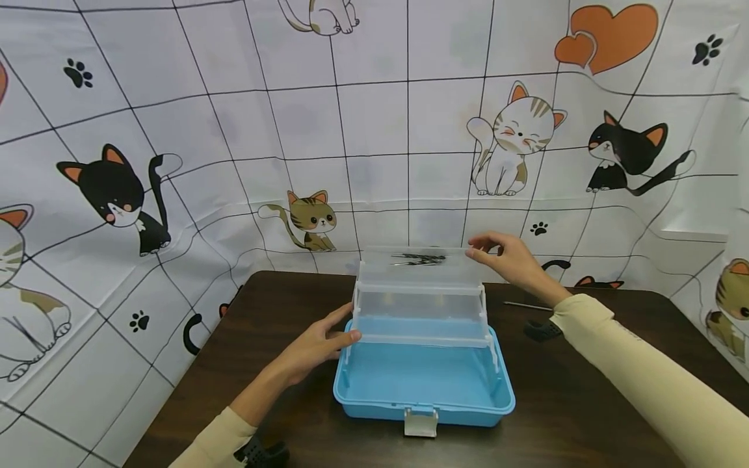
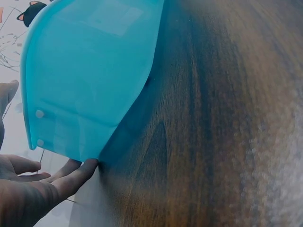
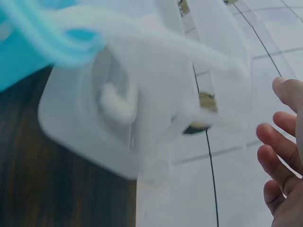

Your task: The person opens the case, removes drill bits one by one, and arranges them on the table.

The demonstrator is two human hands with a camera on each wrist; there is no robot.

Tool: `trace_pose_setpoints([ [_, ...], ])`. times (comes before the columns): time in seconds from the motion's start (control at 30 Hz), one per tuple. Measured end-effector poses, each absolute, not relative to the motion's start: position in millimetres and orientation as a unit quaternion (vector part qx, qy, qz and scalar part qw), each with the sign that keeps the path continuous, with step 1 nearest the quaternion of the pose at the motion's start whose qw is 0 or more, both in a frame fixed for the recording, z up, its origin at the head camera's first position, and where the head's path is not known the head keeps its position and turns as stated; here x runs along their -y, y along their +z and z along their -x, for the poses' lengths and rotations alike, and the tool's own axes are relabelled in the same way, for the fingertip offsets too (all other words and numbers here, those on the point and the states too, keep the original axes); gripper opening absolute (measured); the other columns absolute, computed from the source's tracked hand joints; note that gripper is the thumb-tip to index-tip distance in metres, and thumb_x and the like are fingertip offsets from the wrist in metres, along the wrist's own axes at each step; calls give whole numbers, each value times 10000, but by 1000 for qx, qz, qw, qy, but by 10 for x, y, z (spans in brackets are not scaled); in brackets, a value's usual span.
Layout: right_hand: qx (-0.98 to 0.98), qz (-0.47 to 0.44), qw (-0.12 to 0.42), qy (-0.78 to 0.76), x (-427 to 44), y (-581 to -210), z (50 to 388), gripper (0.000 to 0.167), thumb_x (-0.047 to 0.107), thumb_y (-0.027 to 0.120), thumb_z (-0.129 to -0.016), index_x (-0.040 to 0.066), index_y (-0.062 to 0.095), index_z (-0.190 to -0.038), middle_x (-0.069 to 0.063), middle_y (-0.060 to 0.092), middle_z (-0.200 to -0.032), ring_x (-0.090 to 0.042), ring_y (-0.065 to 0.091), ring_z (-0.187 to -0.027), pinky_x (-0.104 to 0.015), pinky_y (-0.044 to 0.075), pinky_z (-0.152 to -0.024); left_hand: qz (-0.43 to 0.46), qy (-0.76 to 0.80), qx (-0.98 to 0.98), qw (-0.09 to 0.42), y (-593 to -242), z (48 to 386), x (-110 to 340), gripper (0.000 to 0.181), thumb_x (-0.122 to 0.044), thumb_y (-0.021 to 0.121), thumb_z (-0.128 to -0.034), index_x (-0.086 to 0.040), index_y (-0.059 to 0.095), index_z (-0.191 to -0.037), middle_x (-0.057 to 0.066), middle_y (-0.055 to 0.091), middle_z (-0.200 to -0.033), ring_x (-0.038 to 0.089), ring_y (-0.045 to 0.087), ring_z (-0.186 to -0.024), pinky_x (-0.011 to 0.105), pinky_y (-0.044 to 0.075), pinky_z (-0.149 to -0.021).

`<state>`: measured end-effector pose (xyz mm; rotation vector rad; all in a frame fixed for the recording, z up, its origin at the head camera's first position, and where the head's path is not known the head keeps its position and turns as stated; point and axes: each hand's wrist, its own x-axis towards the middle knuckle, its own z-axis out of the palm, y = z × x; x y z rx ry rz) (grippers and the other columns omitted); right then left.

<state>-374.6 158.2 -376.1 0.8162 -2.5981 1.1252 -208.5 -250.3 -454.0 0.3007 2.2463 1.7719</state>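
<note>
A blue plastic storage box (image 1: 421, 374) stands on the table with its translucent trays (image 1: 418, 309) raised in tiers behind. Several thin dark metal pieces (image 1: 422, 259) lie together in the top tray; their kind is too small to tell. My left hand (image 1: 318, 344) is at the box's left side. In the left wrist view, extended fingertips (image 2: 90, 164) touch the lower corner of the blue wall (image 2: 94, 71). Beside the top tray's right end is my right hand (image 1: 503, 260), fingers loosely bent. The right wrist view shows this hand (image 3: 286, 151) apart from the blurred trays (image 3: 156, 94), holding nothing.
A white latch (image 1: 420, 424) hangs from the box's front. On the dark wooden table (image 1: 292, 292), a thin metal rod (image 1: 526, 305) lies to the right, partly behind my right forearm. White cloth with cat prints (image 1: 374, 130) hangs behind the table.
</note>
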Motion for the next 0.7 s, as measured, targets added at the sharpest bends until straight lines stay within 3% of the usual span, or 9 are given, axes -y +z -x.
trace_pose_setpoints([
  [0.43,876,-377,41,298,-1107,-3601,3823,303,145,717,-982,21,706,-1259,-69,706,-1094,-234,586,-928,-385,475,-681,-122,618,-765,135,-4555,2101,2483,817,-379,672,-1008,-242,181,-1648,101,90,-1679,371,456,-1361,580,440,-1045],
  [0.7,869,-396,36,293,-966,-3561,3824,169,43,723,-954,-8,760,-1110,-84,723,-1041,-236,579,-860,-377,488,-679,-114,615,-769,131,-4529,2089,2504,817,-397,679,-1000,-262,194,-1644,81,105,-1675,356,466,-1355,577,440,-1046],
])
